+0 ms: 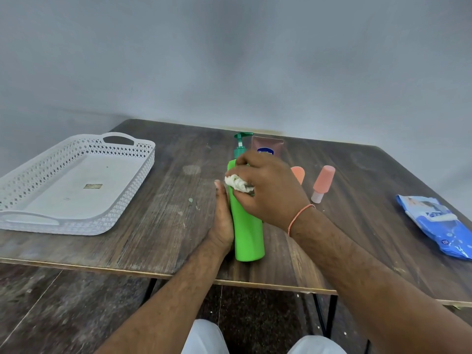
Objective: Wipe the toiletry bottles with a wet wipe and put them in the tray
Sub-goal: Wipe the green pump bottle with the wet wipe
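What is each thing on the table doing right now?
Green pump bottle: upright, being wiped.
Wet wipe: crumpled, pressed against bottle.
Left hand: steadying bottle, fingers straight.
Right hand: gripping wipe.
Tray: holds no bottles.
Two peach bottles: standing, untouched.
Brown tube: standing behind.
Wipes pack: lying flat.

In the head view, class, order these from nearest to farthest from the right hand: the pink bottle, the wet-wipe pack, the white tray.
From the right hand:
1. Pink bottle, standing just to its right.
2. White tray, across the table on the left.
3. Wet-wipe pack, at the far right edge.
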